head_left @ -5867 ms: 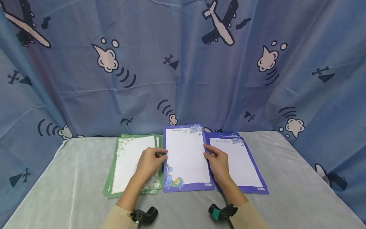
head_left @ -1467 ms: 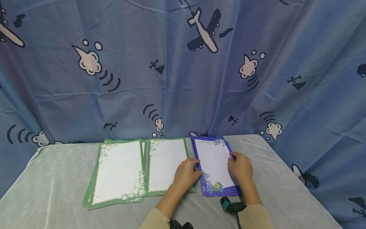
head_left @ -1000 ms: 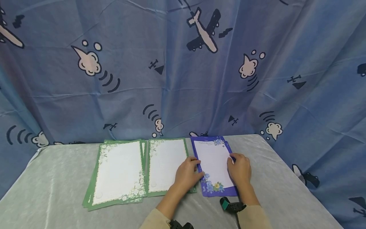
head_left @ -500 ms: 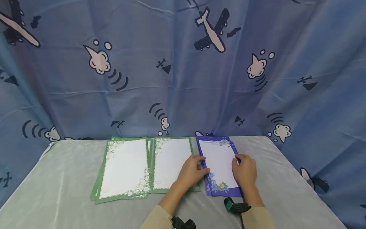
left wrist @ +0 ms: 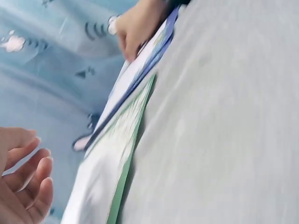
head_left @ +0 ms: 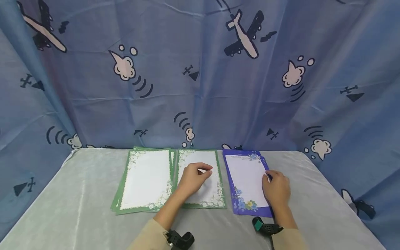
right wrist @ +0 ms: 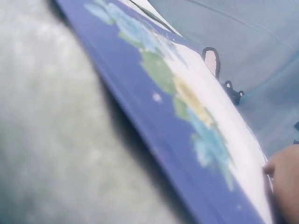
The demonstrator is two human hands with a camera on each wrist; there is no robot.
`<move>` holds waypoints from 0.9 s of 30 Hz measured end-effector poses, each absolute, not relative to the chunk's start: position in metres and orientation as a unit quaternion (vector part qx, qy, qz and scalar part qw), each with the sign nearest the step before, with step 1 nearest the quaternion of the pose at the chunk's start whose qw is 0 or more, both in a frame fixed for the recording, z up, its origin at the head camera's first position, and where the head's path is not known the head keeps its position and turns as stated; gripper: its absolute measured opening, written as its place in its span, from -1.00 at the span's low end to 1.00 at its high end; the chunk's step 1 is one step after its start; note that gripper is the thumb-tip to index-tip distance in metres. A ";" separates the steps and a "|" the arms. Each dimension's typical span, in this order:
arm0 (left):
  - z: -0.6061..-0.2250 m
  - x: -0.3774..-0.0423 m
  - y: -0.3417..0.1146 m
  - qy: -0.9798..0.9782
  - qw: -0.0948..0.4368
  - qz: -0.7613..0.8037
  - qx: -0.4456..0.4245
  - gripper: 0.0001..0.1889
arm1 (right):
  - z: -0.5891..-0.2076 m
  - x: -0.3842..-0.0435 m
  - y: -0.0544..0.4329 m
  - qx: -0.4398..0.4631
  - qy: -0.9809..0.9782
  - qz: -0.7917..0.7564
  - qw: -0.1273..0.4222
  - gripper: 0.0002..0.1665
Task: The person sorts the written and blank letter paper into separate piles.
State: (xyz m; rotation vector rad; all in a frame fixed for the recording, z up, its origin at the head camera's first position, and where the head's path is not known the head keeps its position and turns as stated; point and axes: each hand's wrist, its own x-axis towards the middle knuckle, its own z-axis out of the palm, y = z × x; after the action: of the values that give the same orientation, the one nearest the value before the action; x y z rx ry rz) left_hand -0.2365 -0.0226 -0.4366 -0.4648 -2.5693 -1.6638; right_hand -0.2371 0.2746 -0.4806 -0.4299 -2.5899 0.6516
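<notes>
In the head view, a purple-bordered pile of letter paper (head_left: 247,180) with printed blue flowers lies on the right. My right hand (head_left: 276,187) pinches the right edge of its top sheet, thumb and fingers bent there; the fingertips are partly hidden. The right wrist view shows the purple border (right wrist: 154,116) close up. My left hand (head_left: 194,177) hovers over the middle green-bordered sheet (head_left: 204,198), fingers loosely bent and holding nothing. In the left wrist view, the fingers of that left hand (left wrist: 28,182) stand apart from the paper.
A stack of green-bordered sheets (head_left: 145,180), slightly fanned, lies on the left against the middle sheet. Pale grey cloth covers the table (head_left: 93,222). A blue curtain (head_left: 162,76) with printed planes hangs behind the table's far edge.
The purple sheet that both hands held in the middle now lies on the right pile, baring the middle green sheet. My left hand has left the pile, moving left; my right hand stays.
</notes>
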 end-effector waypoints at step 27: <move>-0.466 -0.249 -0.089 -0.913 0.066 -0.402 0.008 -0.68 | -0.465 -0.239 0.275 -0.146 -0.951 0.226 0.155 -0.53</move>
State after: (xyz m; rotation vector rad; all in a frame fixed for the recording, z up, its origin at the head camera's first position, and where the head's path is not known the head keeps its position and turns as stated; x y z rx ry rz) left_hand -0.2487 -0.0889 -0.4659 0.0240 -2.7558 -1.2116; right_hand -0.2386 0.2747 -0.4647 -0.4171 -2.7241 0.6465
